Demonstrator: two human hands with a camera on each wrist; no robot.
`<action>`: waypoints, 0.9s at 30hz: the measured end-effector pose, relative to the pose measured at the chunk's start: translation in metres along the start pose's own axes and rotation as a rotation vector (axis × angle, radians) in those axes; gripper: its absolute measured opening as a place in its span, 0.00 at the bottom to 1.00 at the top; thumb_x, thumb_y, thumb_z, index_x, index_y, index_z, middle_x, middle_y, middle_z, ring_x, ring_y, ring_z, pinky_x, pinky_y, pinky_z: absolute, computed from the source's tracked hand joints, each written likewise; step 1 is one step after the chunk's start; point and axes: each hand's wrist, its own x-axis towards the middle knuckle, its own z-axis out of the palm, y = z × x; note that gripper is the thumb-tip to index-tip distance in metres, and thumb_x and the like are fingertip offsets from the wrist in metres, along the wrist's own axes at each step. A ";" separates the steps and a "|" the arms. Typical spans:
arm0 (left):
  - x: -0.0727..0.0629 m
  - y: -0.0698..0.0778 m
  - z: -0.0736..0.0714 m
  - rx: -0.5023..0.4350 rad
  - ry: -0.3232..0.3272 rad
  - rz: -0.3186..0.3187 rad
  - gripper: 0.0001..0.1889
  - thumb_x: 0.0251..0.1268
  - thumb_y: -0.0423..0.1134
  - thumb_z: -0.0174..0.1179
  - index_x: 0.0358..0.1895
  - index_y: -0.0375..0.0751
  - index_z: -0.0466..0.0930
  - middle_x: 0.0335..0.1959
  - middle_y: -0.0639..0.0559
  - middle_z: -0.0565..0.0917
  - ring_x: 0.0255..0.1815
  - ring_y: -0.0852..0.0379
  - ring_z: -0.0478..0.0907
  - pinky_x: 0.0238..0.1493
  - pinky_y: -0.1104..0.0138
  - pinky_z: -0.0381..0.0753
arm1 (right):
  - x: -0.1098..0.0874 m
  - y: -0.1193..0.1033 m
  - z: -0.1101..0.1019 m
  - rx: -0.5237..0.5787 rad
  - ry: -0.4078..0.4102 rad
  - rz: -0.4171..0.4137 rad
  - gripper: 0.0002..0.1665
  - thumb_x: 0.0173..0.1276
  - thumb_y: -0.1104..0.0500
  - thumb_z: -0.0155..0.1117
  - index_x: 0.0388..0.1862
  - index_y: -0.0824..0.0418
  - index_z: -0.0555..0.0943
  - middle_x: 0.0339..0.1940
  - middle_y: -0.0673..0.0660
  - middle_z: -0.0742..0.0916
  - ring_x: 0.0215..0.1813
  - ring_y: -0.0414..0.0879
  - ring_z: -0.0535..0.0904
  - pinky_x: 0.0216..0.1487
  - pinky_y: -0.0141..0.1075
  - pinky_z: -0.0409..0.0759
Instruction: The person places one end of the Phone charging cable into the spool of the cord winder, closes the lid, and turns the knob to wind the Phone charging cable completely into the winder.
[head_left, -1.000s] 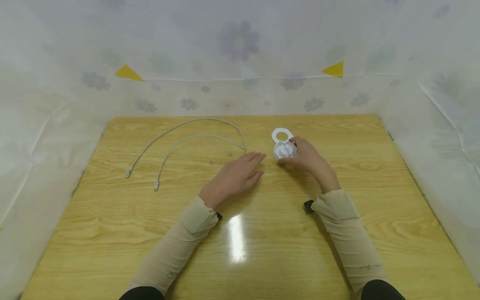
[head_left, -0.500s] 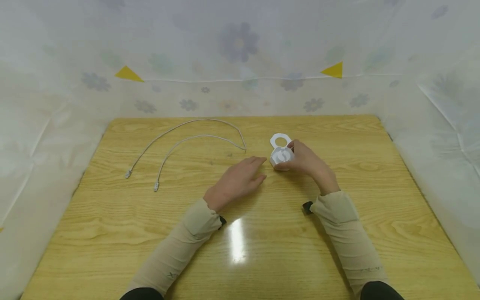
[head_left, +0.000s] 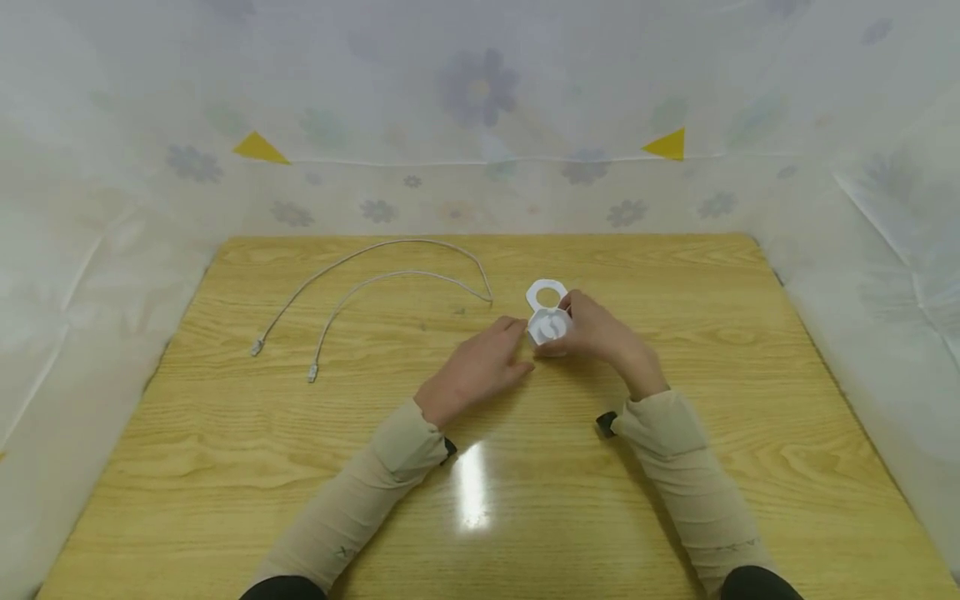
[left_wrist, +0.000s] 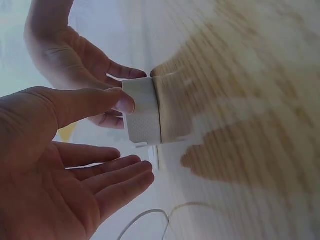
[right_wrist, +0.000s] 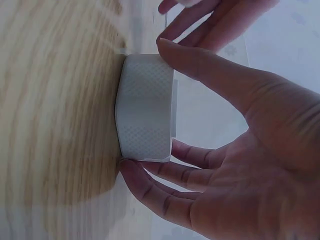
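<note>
White case [head_left: 550, 327], long axis seemingly toward backdrop [head_left: 390, 92]

Soft, even, slightly dim light fills the head view; a white streak of glare lies on the tabletop [head_left: 471, 487], and a soft shadow edges the right sleeve [head_left: 693, 479]. The flower print on the sheeting [head_left: 390, 100] looks faint and smeared. Both wrist views are hazy and cool-tinted, backgrounds washed out, the fingers [left_wrist: 127, 191] darkened, the white case [right_wrist: 145, 107] greyed by shade, wood grain blurred.
</note>
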 end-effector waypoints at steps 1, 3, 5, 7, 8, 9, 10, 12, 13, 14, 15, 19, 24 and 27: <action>0.000 0.000 0.000 -0.005 0.001 0.001 0.36 0.78 0.46 0.64 0.81 0.34 0.62 0.76 0.41 0.74 0.75 0.46 0.76 0.73 0.54 0.78 | 0.000 -0.001 0.002 0.000 -0.005 -0.003 0.42 0.60 0.51 0.82 0.60 0.73 0.69 0.53 0.67 0.81 0.51 0.55 0.79 0.55 0.45 0.78; 0.000 -0.001 0.001 -0.013 0.008 0.006 0.38 0.77 0.45 0.65 0.82 0.34 0.59 0.76 0.39 0.72 0.74 0.45 0.76 0.72 0.54 0.79 | 0.000 -0.004 0.005 0.003 -0.017 -0.009 0.43 0.60 0.51 0.82 0.60 0.73 0.69 0.53 0.67 0.81 0.51 0.55 0.79 0.55 0.44 0.78; 0.000 -0.002 0.002 -0.009 0.015 0.014 0.41 0.76 0.44 0.65 0.83 0.32 0.56 0.77 0.38 0.71 0.74 0.45 0.76 0.71 0.53 0.80 | 0.001 -0.007 0.008 0.005 -0.032 -0.016 0.43 0.60 0.51 0.82 0.60 0.72 0.68 0.53 0.67 0.81 0.51 0.55 0.79 0.55 0.44 0.78; -0.001 -0.003 0.002 -0.005 0.020 0.020 0.42 0.76 0.43 0.65 0.83 0.31 0.53 0.78 0.37 0.69 0.73 0.45 0.77 0.70 0.53 0.80 | 0.001 -0.010 0.012 0.005 -0.043 -0.021 0.43 0.60 0.51 0.82 0.61 0.72 0.69 0.53 0.66 0.81 0.51 0.55 0.79 0.54 0.43 0.78; -0.001 -0.003 0.003 -0.001 0.022 0.024 0.42 0.76 0.43 0.65 0.83 0.30 0.53 0.78 0.36 0.69 0.72 0.45 0.77 0.70 0.54 0.81 | 0.001 -0.011 0.013 0.004 -0.048 -0.027 0.42 0.60 0.51 0.82 0.61 0.72 0.69 0.53 0.67 0.81 0.51 0.55 0.79 0.53 0.43 0.79; -0.002 -0.004 0.003 0.002 0.021 0.028 0.42 0.76 0.43 0.64 0.83 0.29 0.52 0.78 0.36 0.68 0.72 0.45 0.77 0.70 0.54 0.81 | 0.001 -0.012 0.015 -0.001 -0.052 -0.031 0.42 0.60 0.51 0.82 0.61 0.71 0.69 0.53 0.67 0.81 0.50 0.55 0.79 0.53 0.43 0.79; -0.002 -0.004 0.003 0.006 0.022 0.033 0.41 0.77 0.43 0.64 0.83 0.29 0.54 0.78 0.36 0.68 0.71 0.45 0.78 0.69 0.54 0.82 | 0.001 -0.012 0.017 -0.007 -0.054 -0.031 0.42 0.60 0.51 0.82 0.61 0.71 0.69 0.53 0.66 0.82 0.50 0.55 0.80 0.52 0.42 0.79; -0.003 -0.005 0.003 0.008 0.026 0.038 0.40 0.77 0.42 0.64 0.82 0.29 0.56 0.78 0.36 0.68 0.68 0.45 0.79 0.66 0.55 0.83 | 0.002 -0.015 0.020 -0.016 -0.056 -0.032 0.42 0.59 0.51 0.82 0.61 0.70 0.70 0.52 0.66 0.82 0.49 0.54 0.80 0.50 0.40 0.79; -0.003 -0.005 0.003 0.015 0.026 0.040 0.39 0.77 0.42 0.64 0.81 0.29 0.57 0.78 0.36 0.68 0.67 0.46 0.79 0.66 0.56 0.84 | 0.002 -0.015 0.021 -0.019 -0.055 -0.034 0.42 0.59 0.51 0.82 0.61 0.70 0.70 0.52 0.66 0.82 0.49 0.54 0.80 0.49 0.40 0.79; -0.002 -0.006 0.002 0.021 0.027 0.043 0.38 0.77 0.42 0.65 0.80 0.29 0.59 0.77 0.37 0.68 0.66 0.46 0.80 0.64 0.56 0.84 | 0.003 -0.016 0.022 -0.022 -0.054 -0.038 0.42 0.59 0.50 0.82 0.61 0.70 0.69 0.52 0.66 0.82 0.48 0.54 0.80 0.48 0.40 0.79; -0.003 -0.006 0.003 0.024 0.029 0.044 0.37 0.76 0.42 0.65 0.79 0.29 0.60 0.77 0.37 0.68 0.64 0.47 0.80 0.63 0.57 0.85 | 0.003 -0.017 0.023 -0.023 -0.053 -0.038 0.42 0.59 0.50 0.82 0.61 0.70 0.69 0.52 0.66 0.82 0.48 0.54 0.80 0.48 0.39 0.79; -0.003 -0.007 0.003 0.032 0.045 0.054 0.34 0.75 0.41 0.67 0.75 0.29 0.65 0.73 0.39 0.70 0.59 0.48 0.81 0.59 0.58 0.87 | 0.001 -0.019 0.025 -0.016 -0.055 -0.052 0.43 0.59 0.51 0.82 0.61 0.71 0.69 0.52 0.67 0.81 0.48 0.54 0.80 0.48 0.39 0.79; -0.005 -0.009 0.002 0.024 0.053 0.065 0.31 0.76 0.41 0.66 0.73 0.30 0.67 0.69 0.41 0.71 0.51 0.50 0.80 0.52 0.58 0.87 | -0.002 -0.020 0.023 0.000 -0.091 -0.063 0.42 0.63 0.50 0.82 0.63 0.69 0.69 0.53 0.66 0.81 0.49 0.53 0.79 0.48 0.38 0.80; -0.007 -0.009 0.002 0.032 0.056 0.074 0.28 0.79 0.40 0.62 0.73 0.29 0.68 0.66 0.40 0.71 0.48 0.51 0.79 0.49 0.59 0.86 | -0.004 -0.020 0.021 0.013 -0.116 -0.079 0.42 0.65 0.49 0.81 0.64 0.69 0.68 0.55 0.66 0.80 0.51 0.52 0.79 0.50 0.39 0.80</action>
